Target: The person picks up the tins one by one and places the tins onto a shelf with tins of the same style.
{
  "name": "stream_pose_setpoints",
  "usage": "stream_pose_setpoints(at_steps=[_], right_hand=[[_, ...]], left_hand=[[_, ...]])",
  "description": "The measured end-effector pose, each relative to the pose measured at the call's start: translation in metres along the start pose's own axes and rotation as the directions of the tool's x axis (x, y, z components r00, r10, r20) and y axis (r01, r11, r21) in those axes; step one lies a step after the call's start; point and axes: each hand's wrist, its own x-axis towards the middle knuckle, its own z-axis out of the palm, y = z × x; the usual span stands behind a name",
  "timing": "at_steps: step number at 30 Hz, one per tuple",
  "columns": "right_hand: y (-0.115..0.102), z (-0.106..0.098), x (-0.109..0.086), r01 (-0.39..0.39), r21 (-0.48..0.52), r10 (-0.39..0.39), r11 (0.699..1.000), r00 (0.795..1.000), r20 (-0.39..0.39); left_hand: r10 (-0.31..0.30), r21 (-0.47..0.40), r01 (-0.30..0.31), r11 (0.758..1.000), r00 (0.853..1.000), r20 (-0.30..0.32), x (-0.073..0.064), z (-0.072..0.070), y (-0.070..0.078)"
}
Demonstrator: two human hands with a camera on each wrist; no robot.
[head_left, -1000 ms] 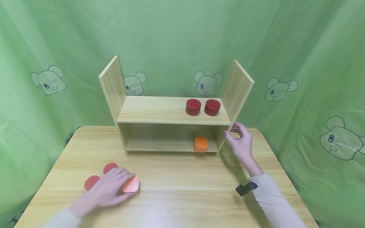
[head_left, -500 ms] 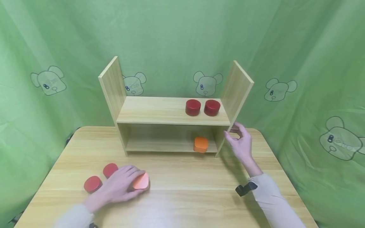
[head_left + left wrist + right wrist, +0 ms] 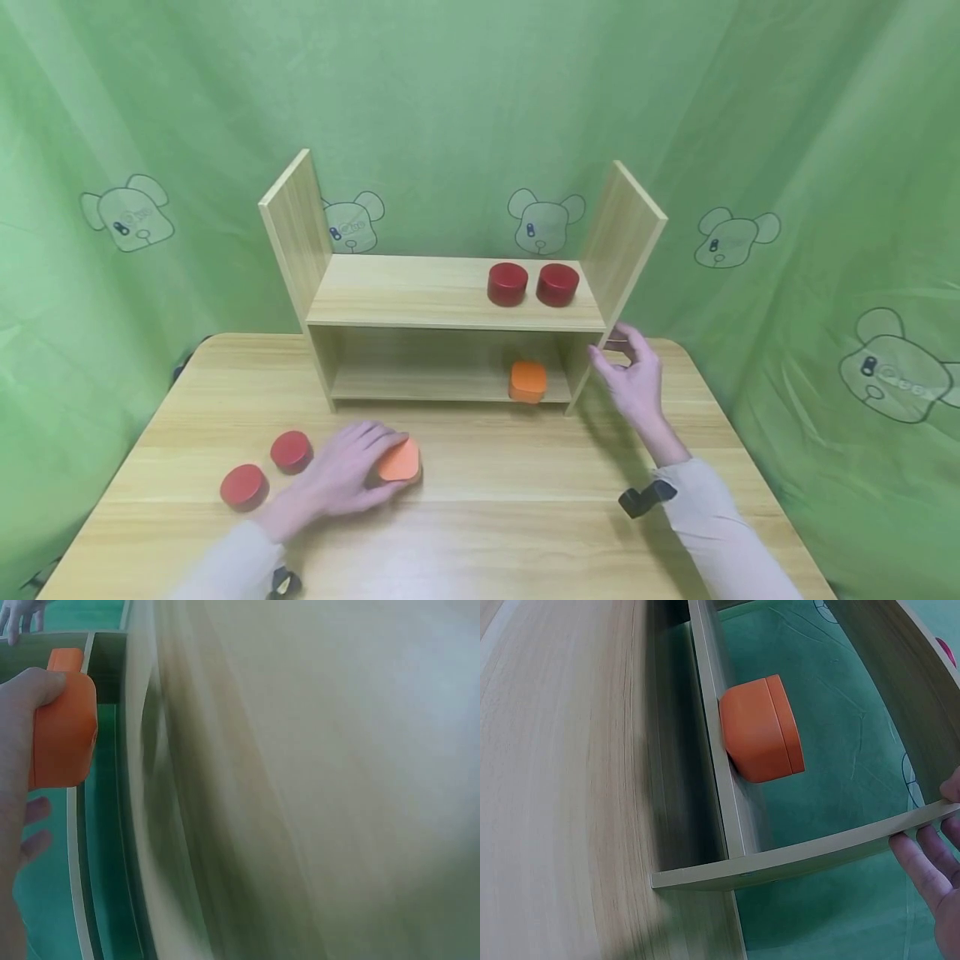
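Observation:
My left hand (image 3: pixel 345 471) grips an orange rounded-square box (image 3: pixel 400 461) by its sides, over the table in front of the shelf. In the left wrist view the thumb lies along this held box (image 3: pixel 67 739). My right hand (image 3: pixel 633 379) holds the right side panel (image 3: pixel 817 851) of the small wooden shelf (image 3: pixel 405 287), thumb at the front edge and fingers on the outer side. A second orange box (image 3: pixel 528 382) sits on the lower board near that panel, slightly over its front edge; its lid seam shows in the right wrist view.
Two round red tins (image 3: pixel 507 284) stand side by side on the upper board at the right. Two more red tins (image 3: pixel 244 487) lie on the table (image 3: pixel 510 517), left of my left hand. A green curtain (image 3: pixel 450 100) with bear-head drawings hangs behind the table.
My left hand has moved right and away from me with the orange box, uncovering the two red tins at left. The right hand has stayed on the panel.

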Motion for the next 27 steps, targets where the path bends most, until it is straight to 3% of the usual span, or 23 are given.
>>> stream_pose_setpoints(at_steps=[6, 13, 18, 27], right_hand=[[0.001, 0.000, 0.000, 0.001, -0.003, -0.001, 1.000, 1.000, -0.002], [0.000, 0.001, -0.001, -0.003, -0.005, 0.003, 1.000, 1.000, -0.004], [0.000, 0.001, -0.001, -0.004, -0.003, 0.004, 1.000, 1.000, -0.003], [-0.002, 0.002, -0.001, -0.012, 0.001, 0.012, 1.000, 1.000, -0.016]], left_hand=[[-0.018, -0.003, 0.018, 1.000, 1.000, -0.009, 0.013, 0.007, 0.003], [-0.079, -0.013, 0.080, 0.997, 0.995, 0.061, 0.031, 0.015, 0.009], [-0.071, -0.011, 0.072, 0.997, 0.995, 0.076, 0.042, 0.021, 0.011], [-0.024, -0.012, 0.024, 1.000, 1.000, -0.003, 0.067, 0.035, 0.011]])
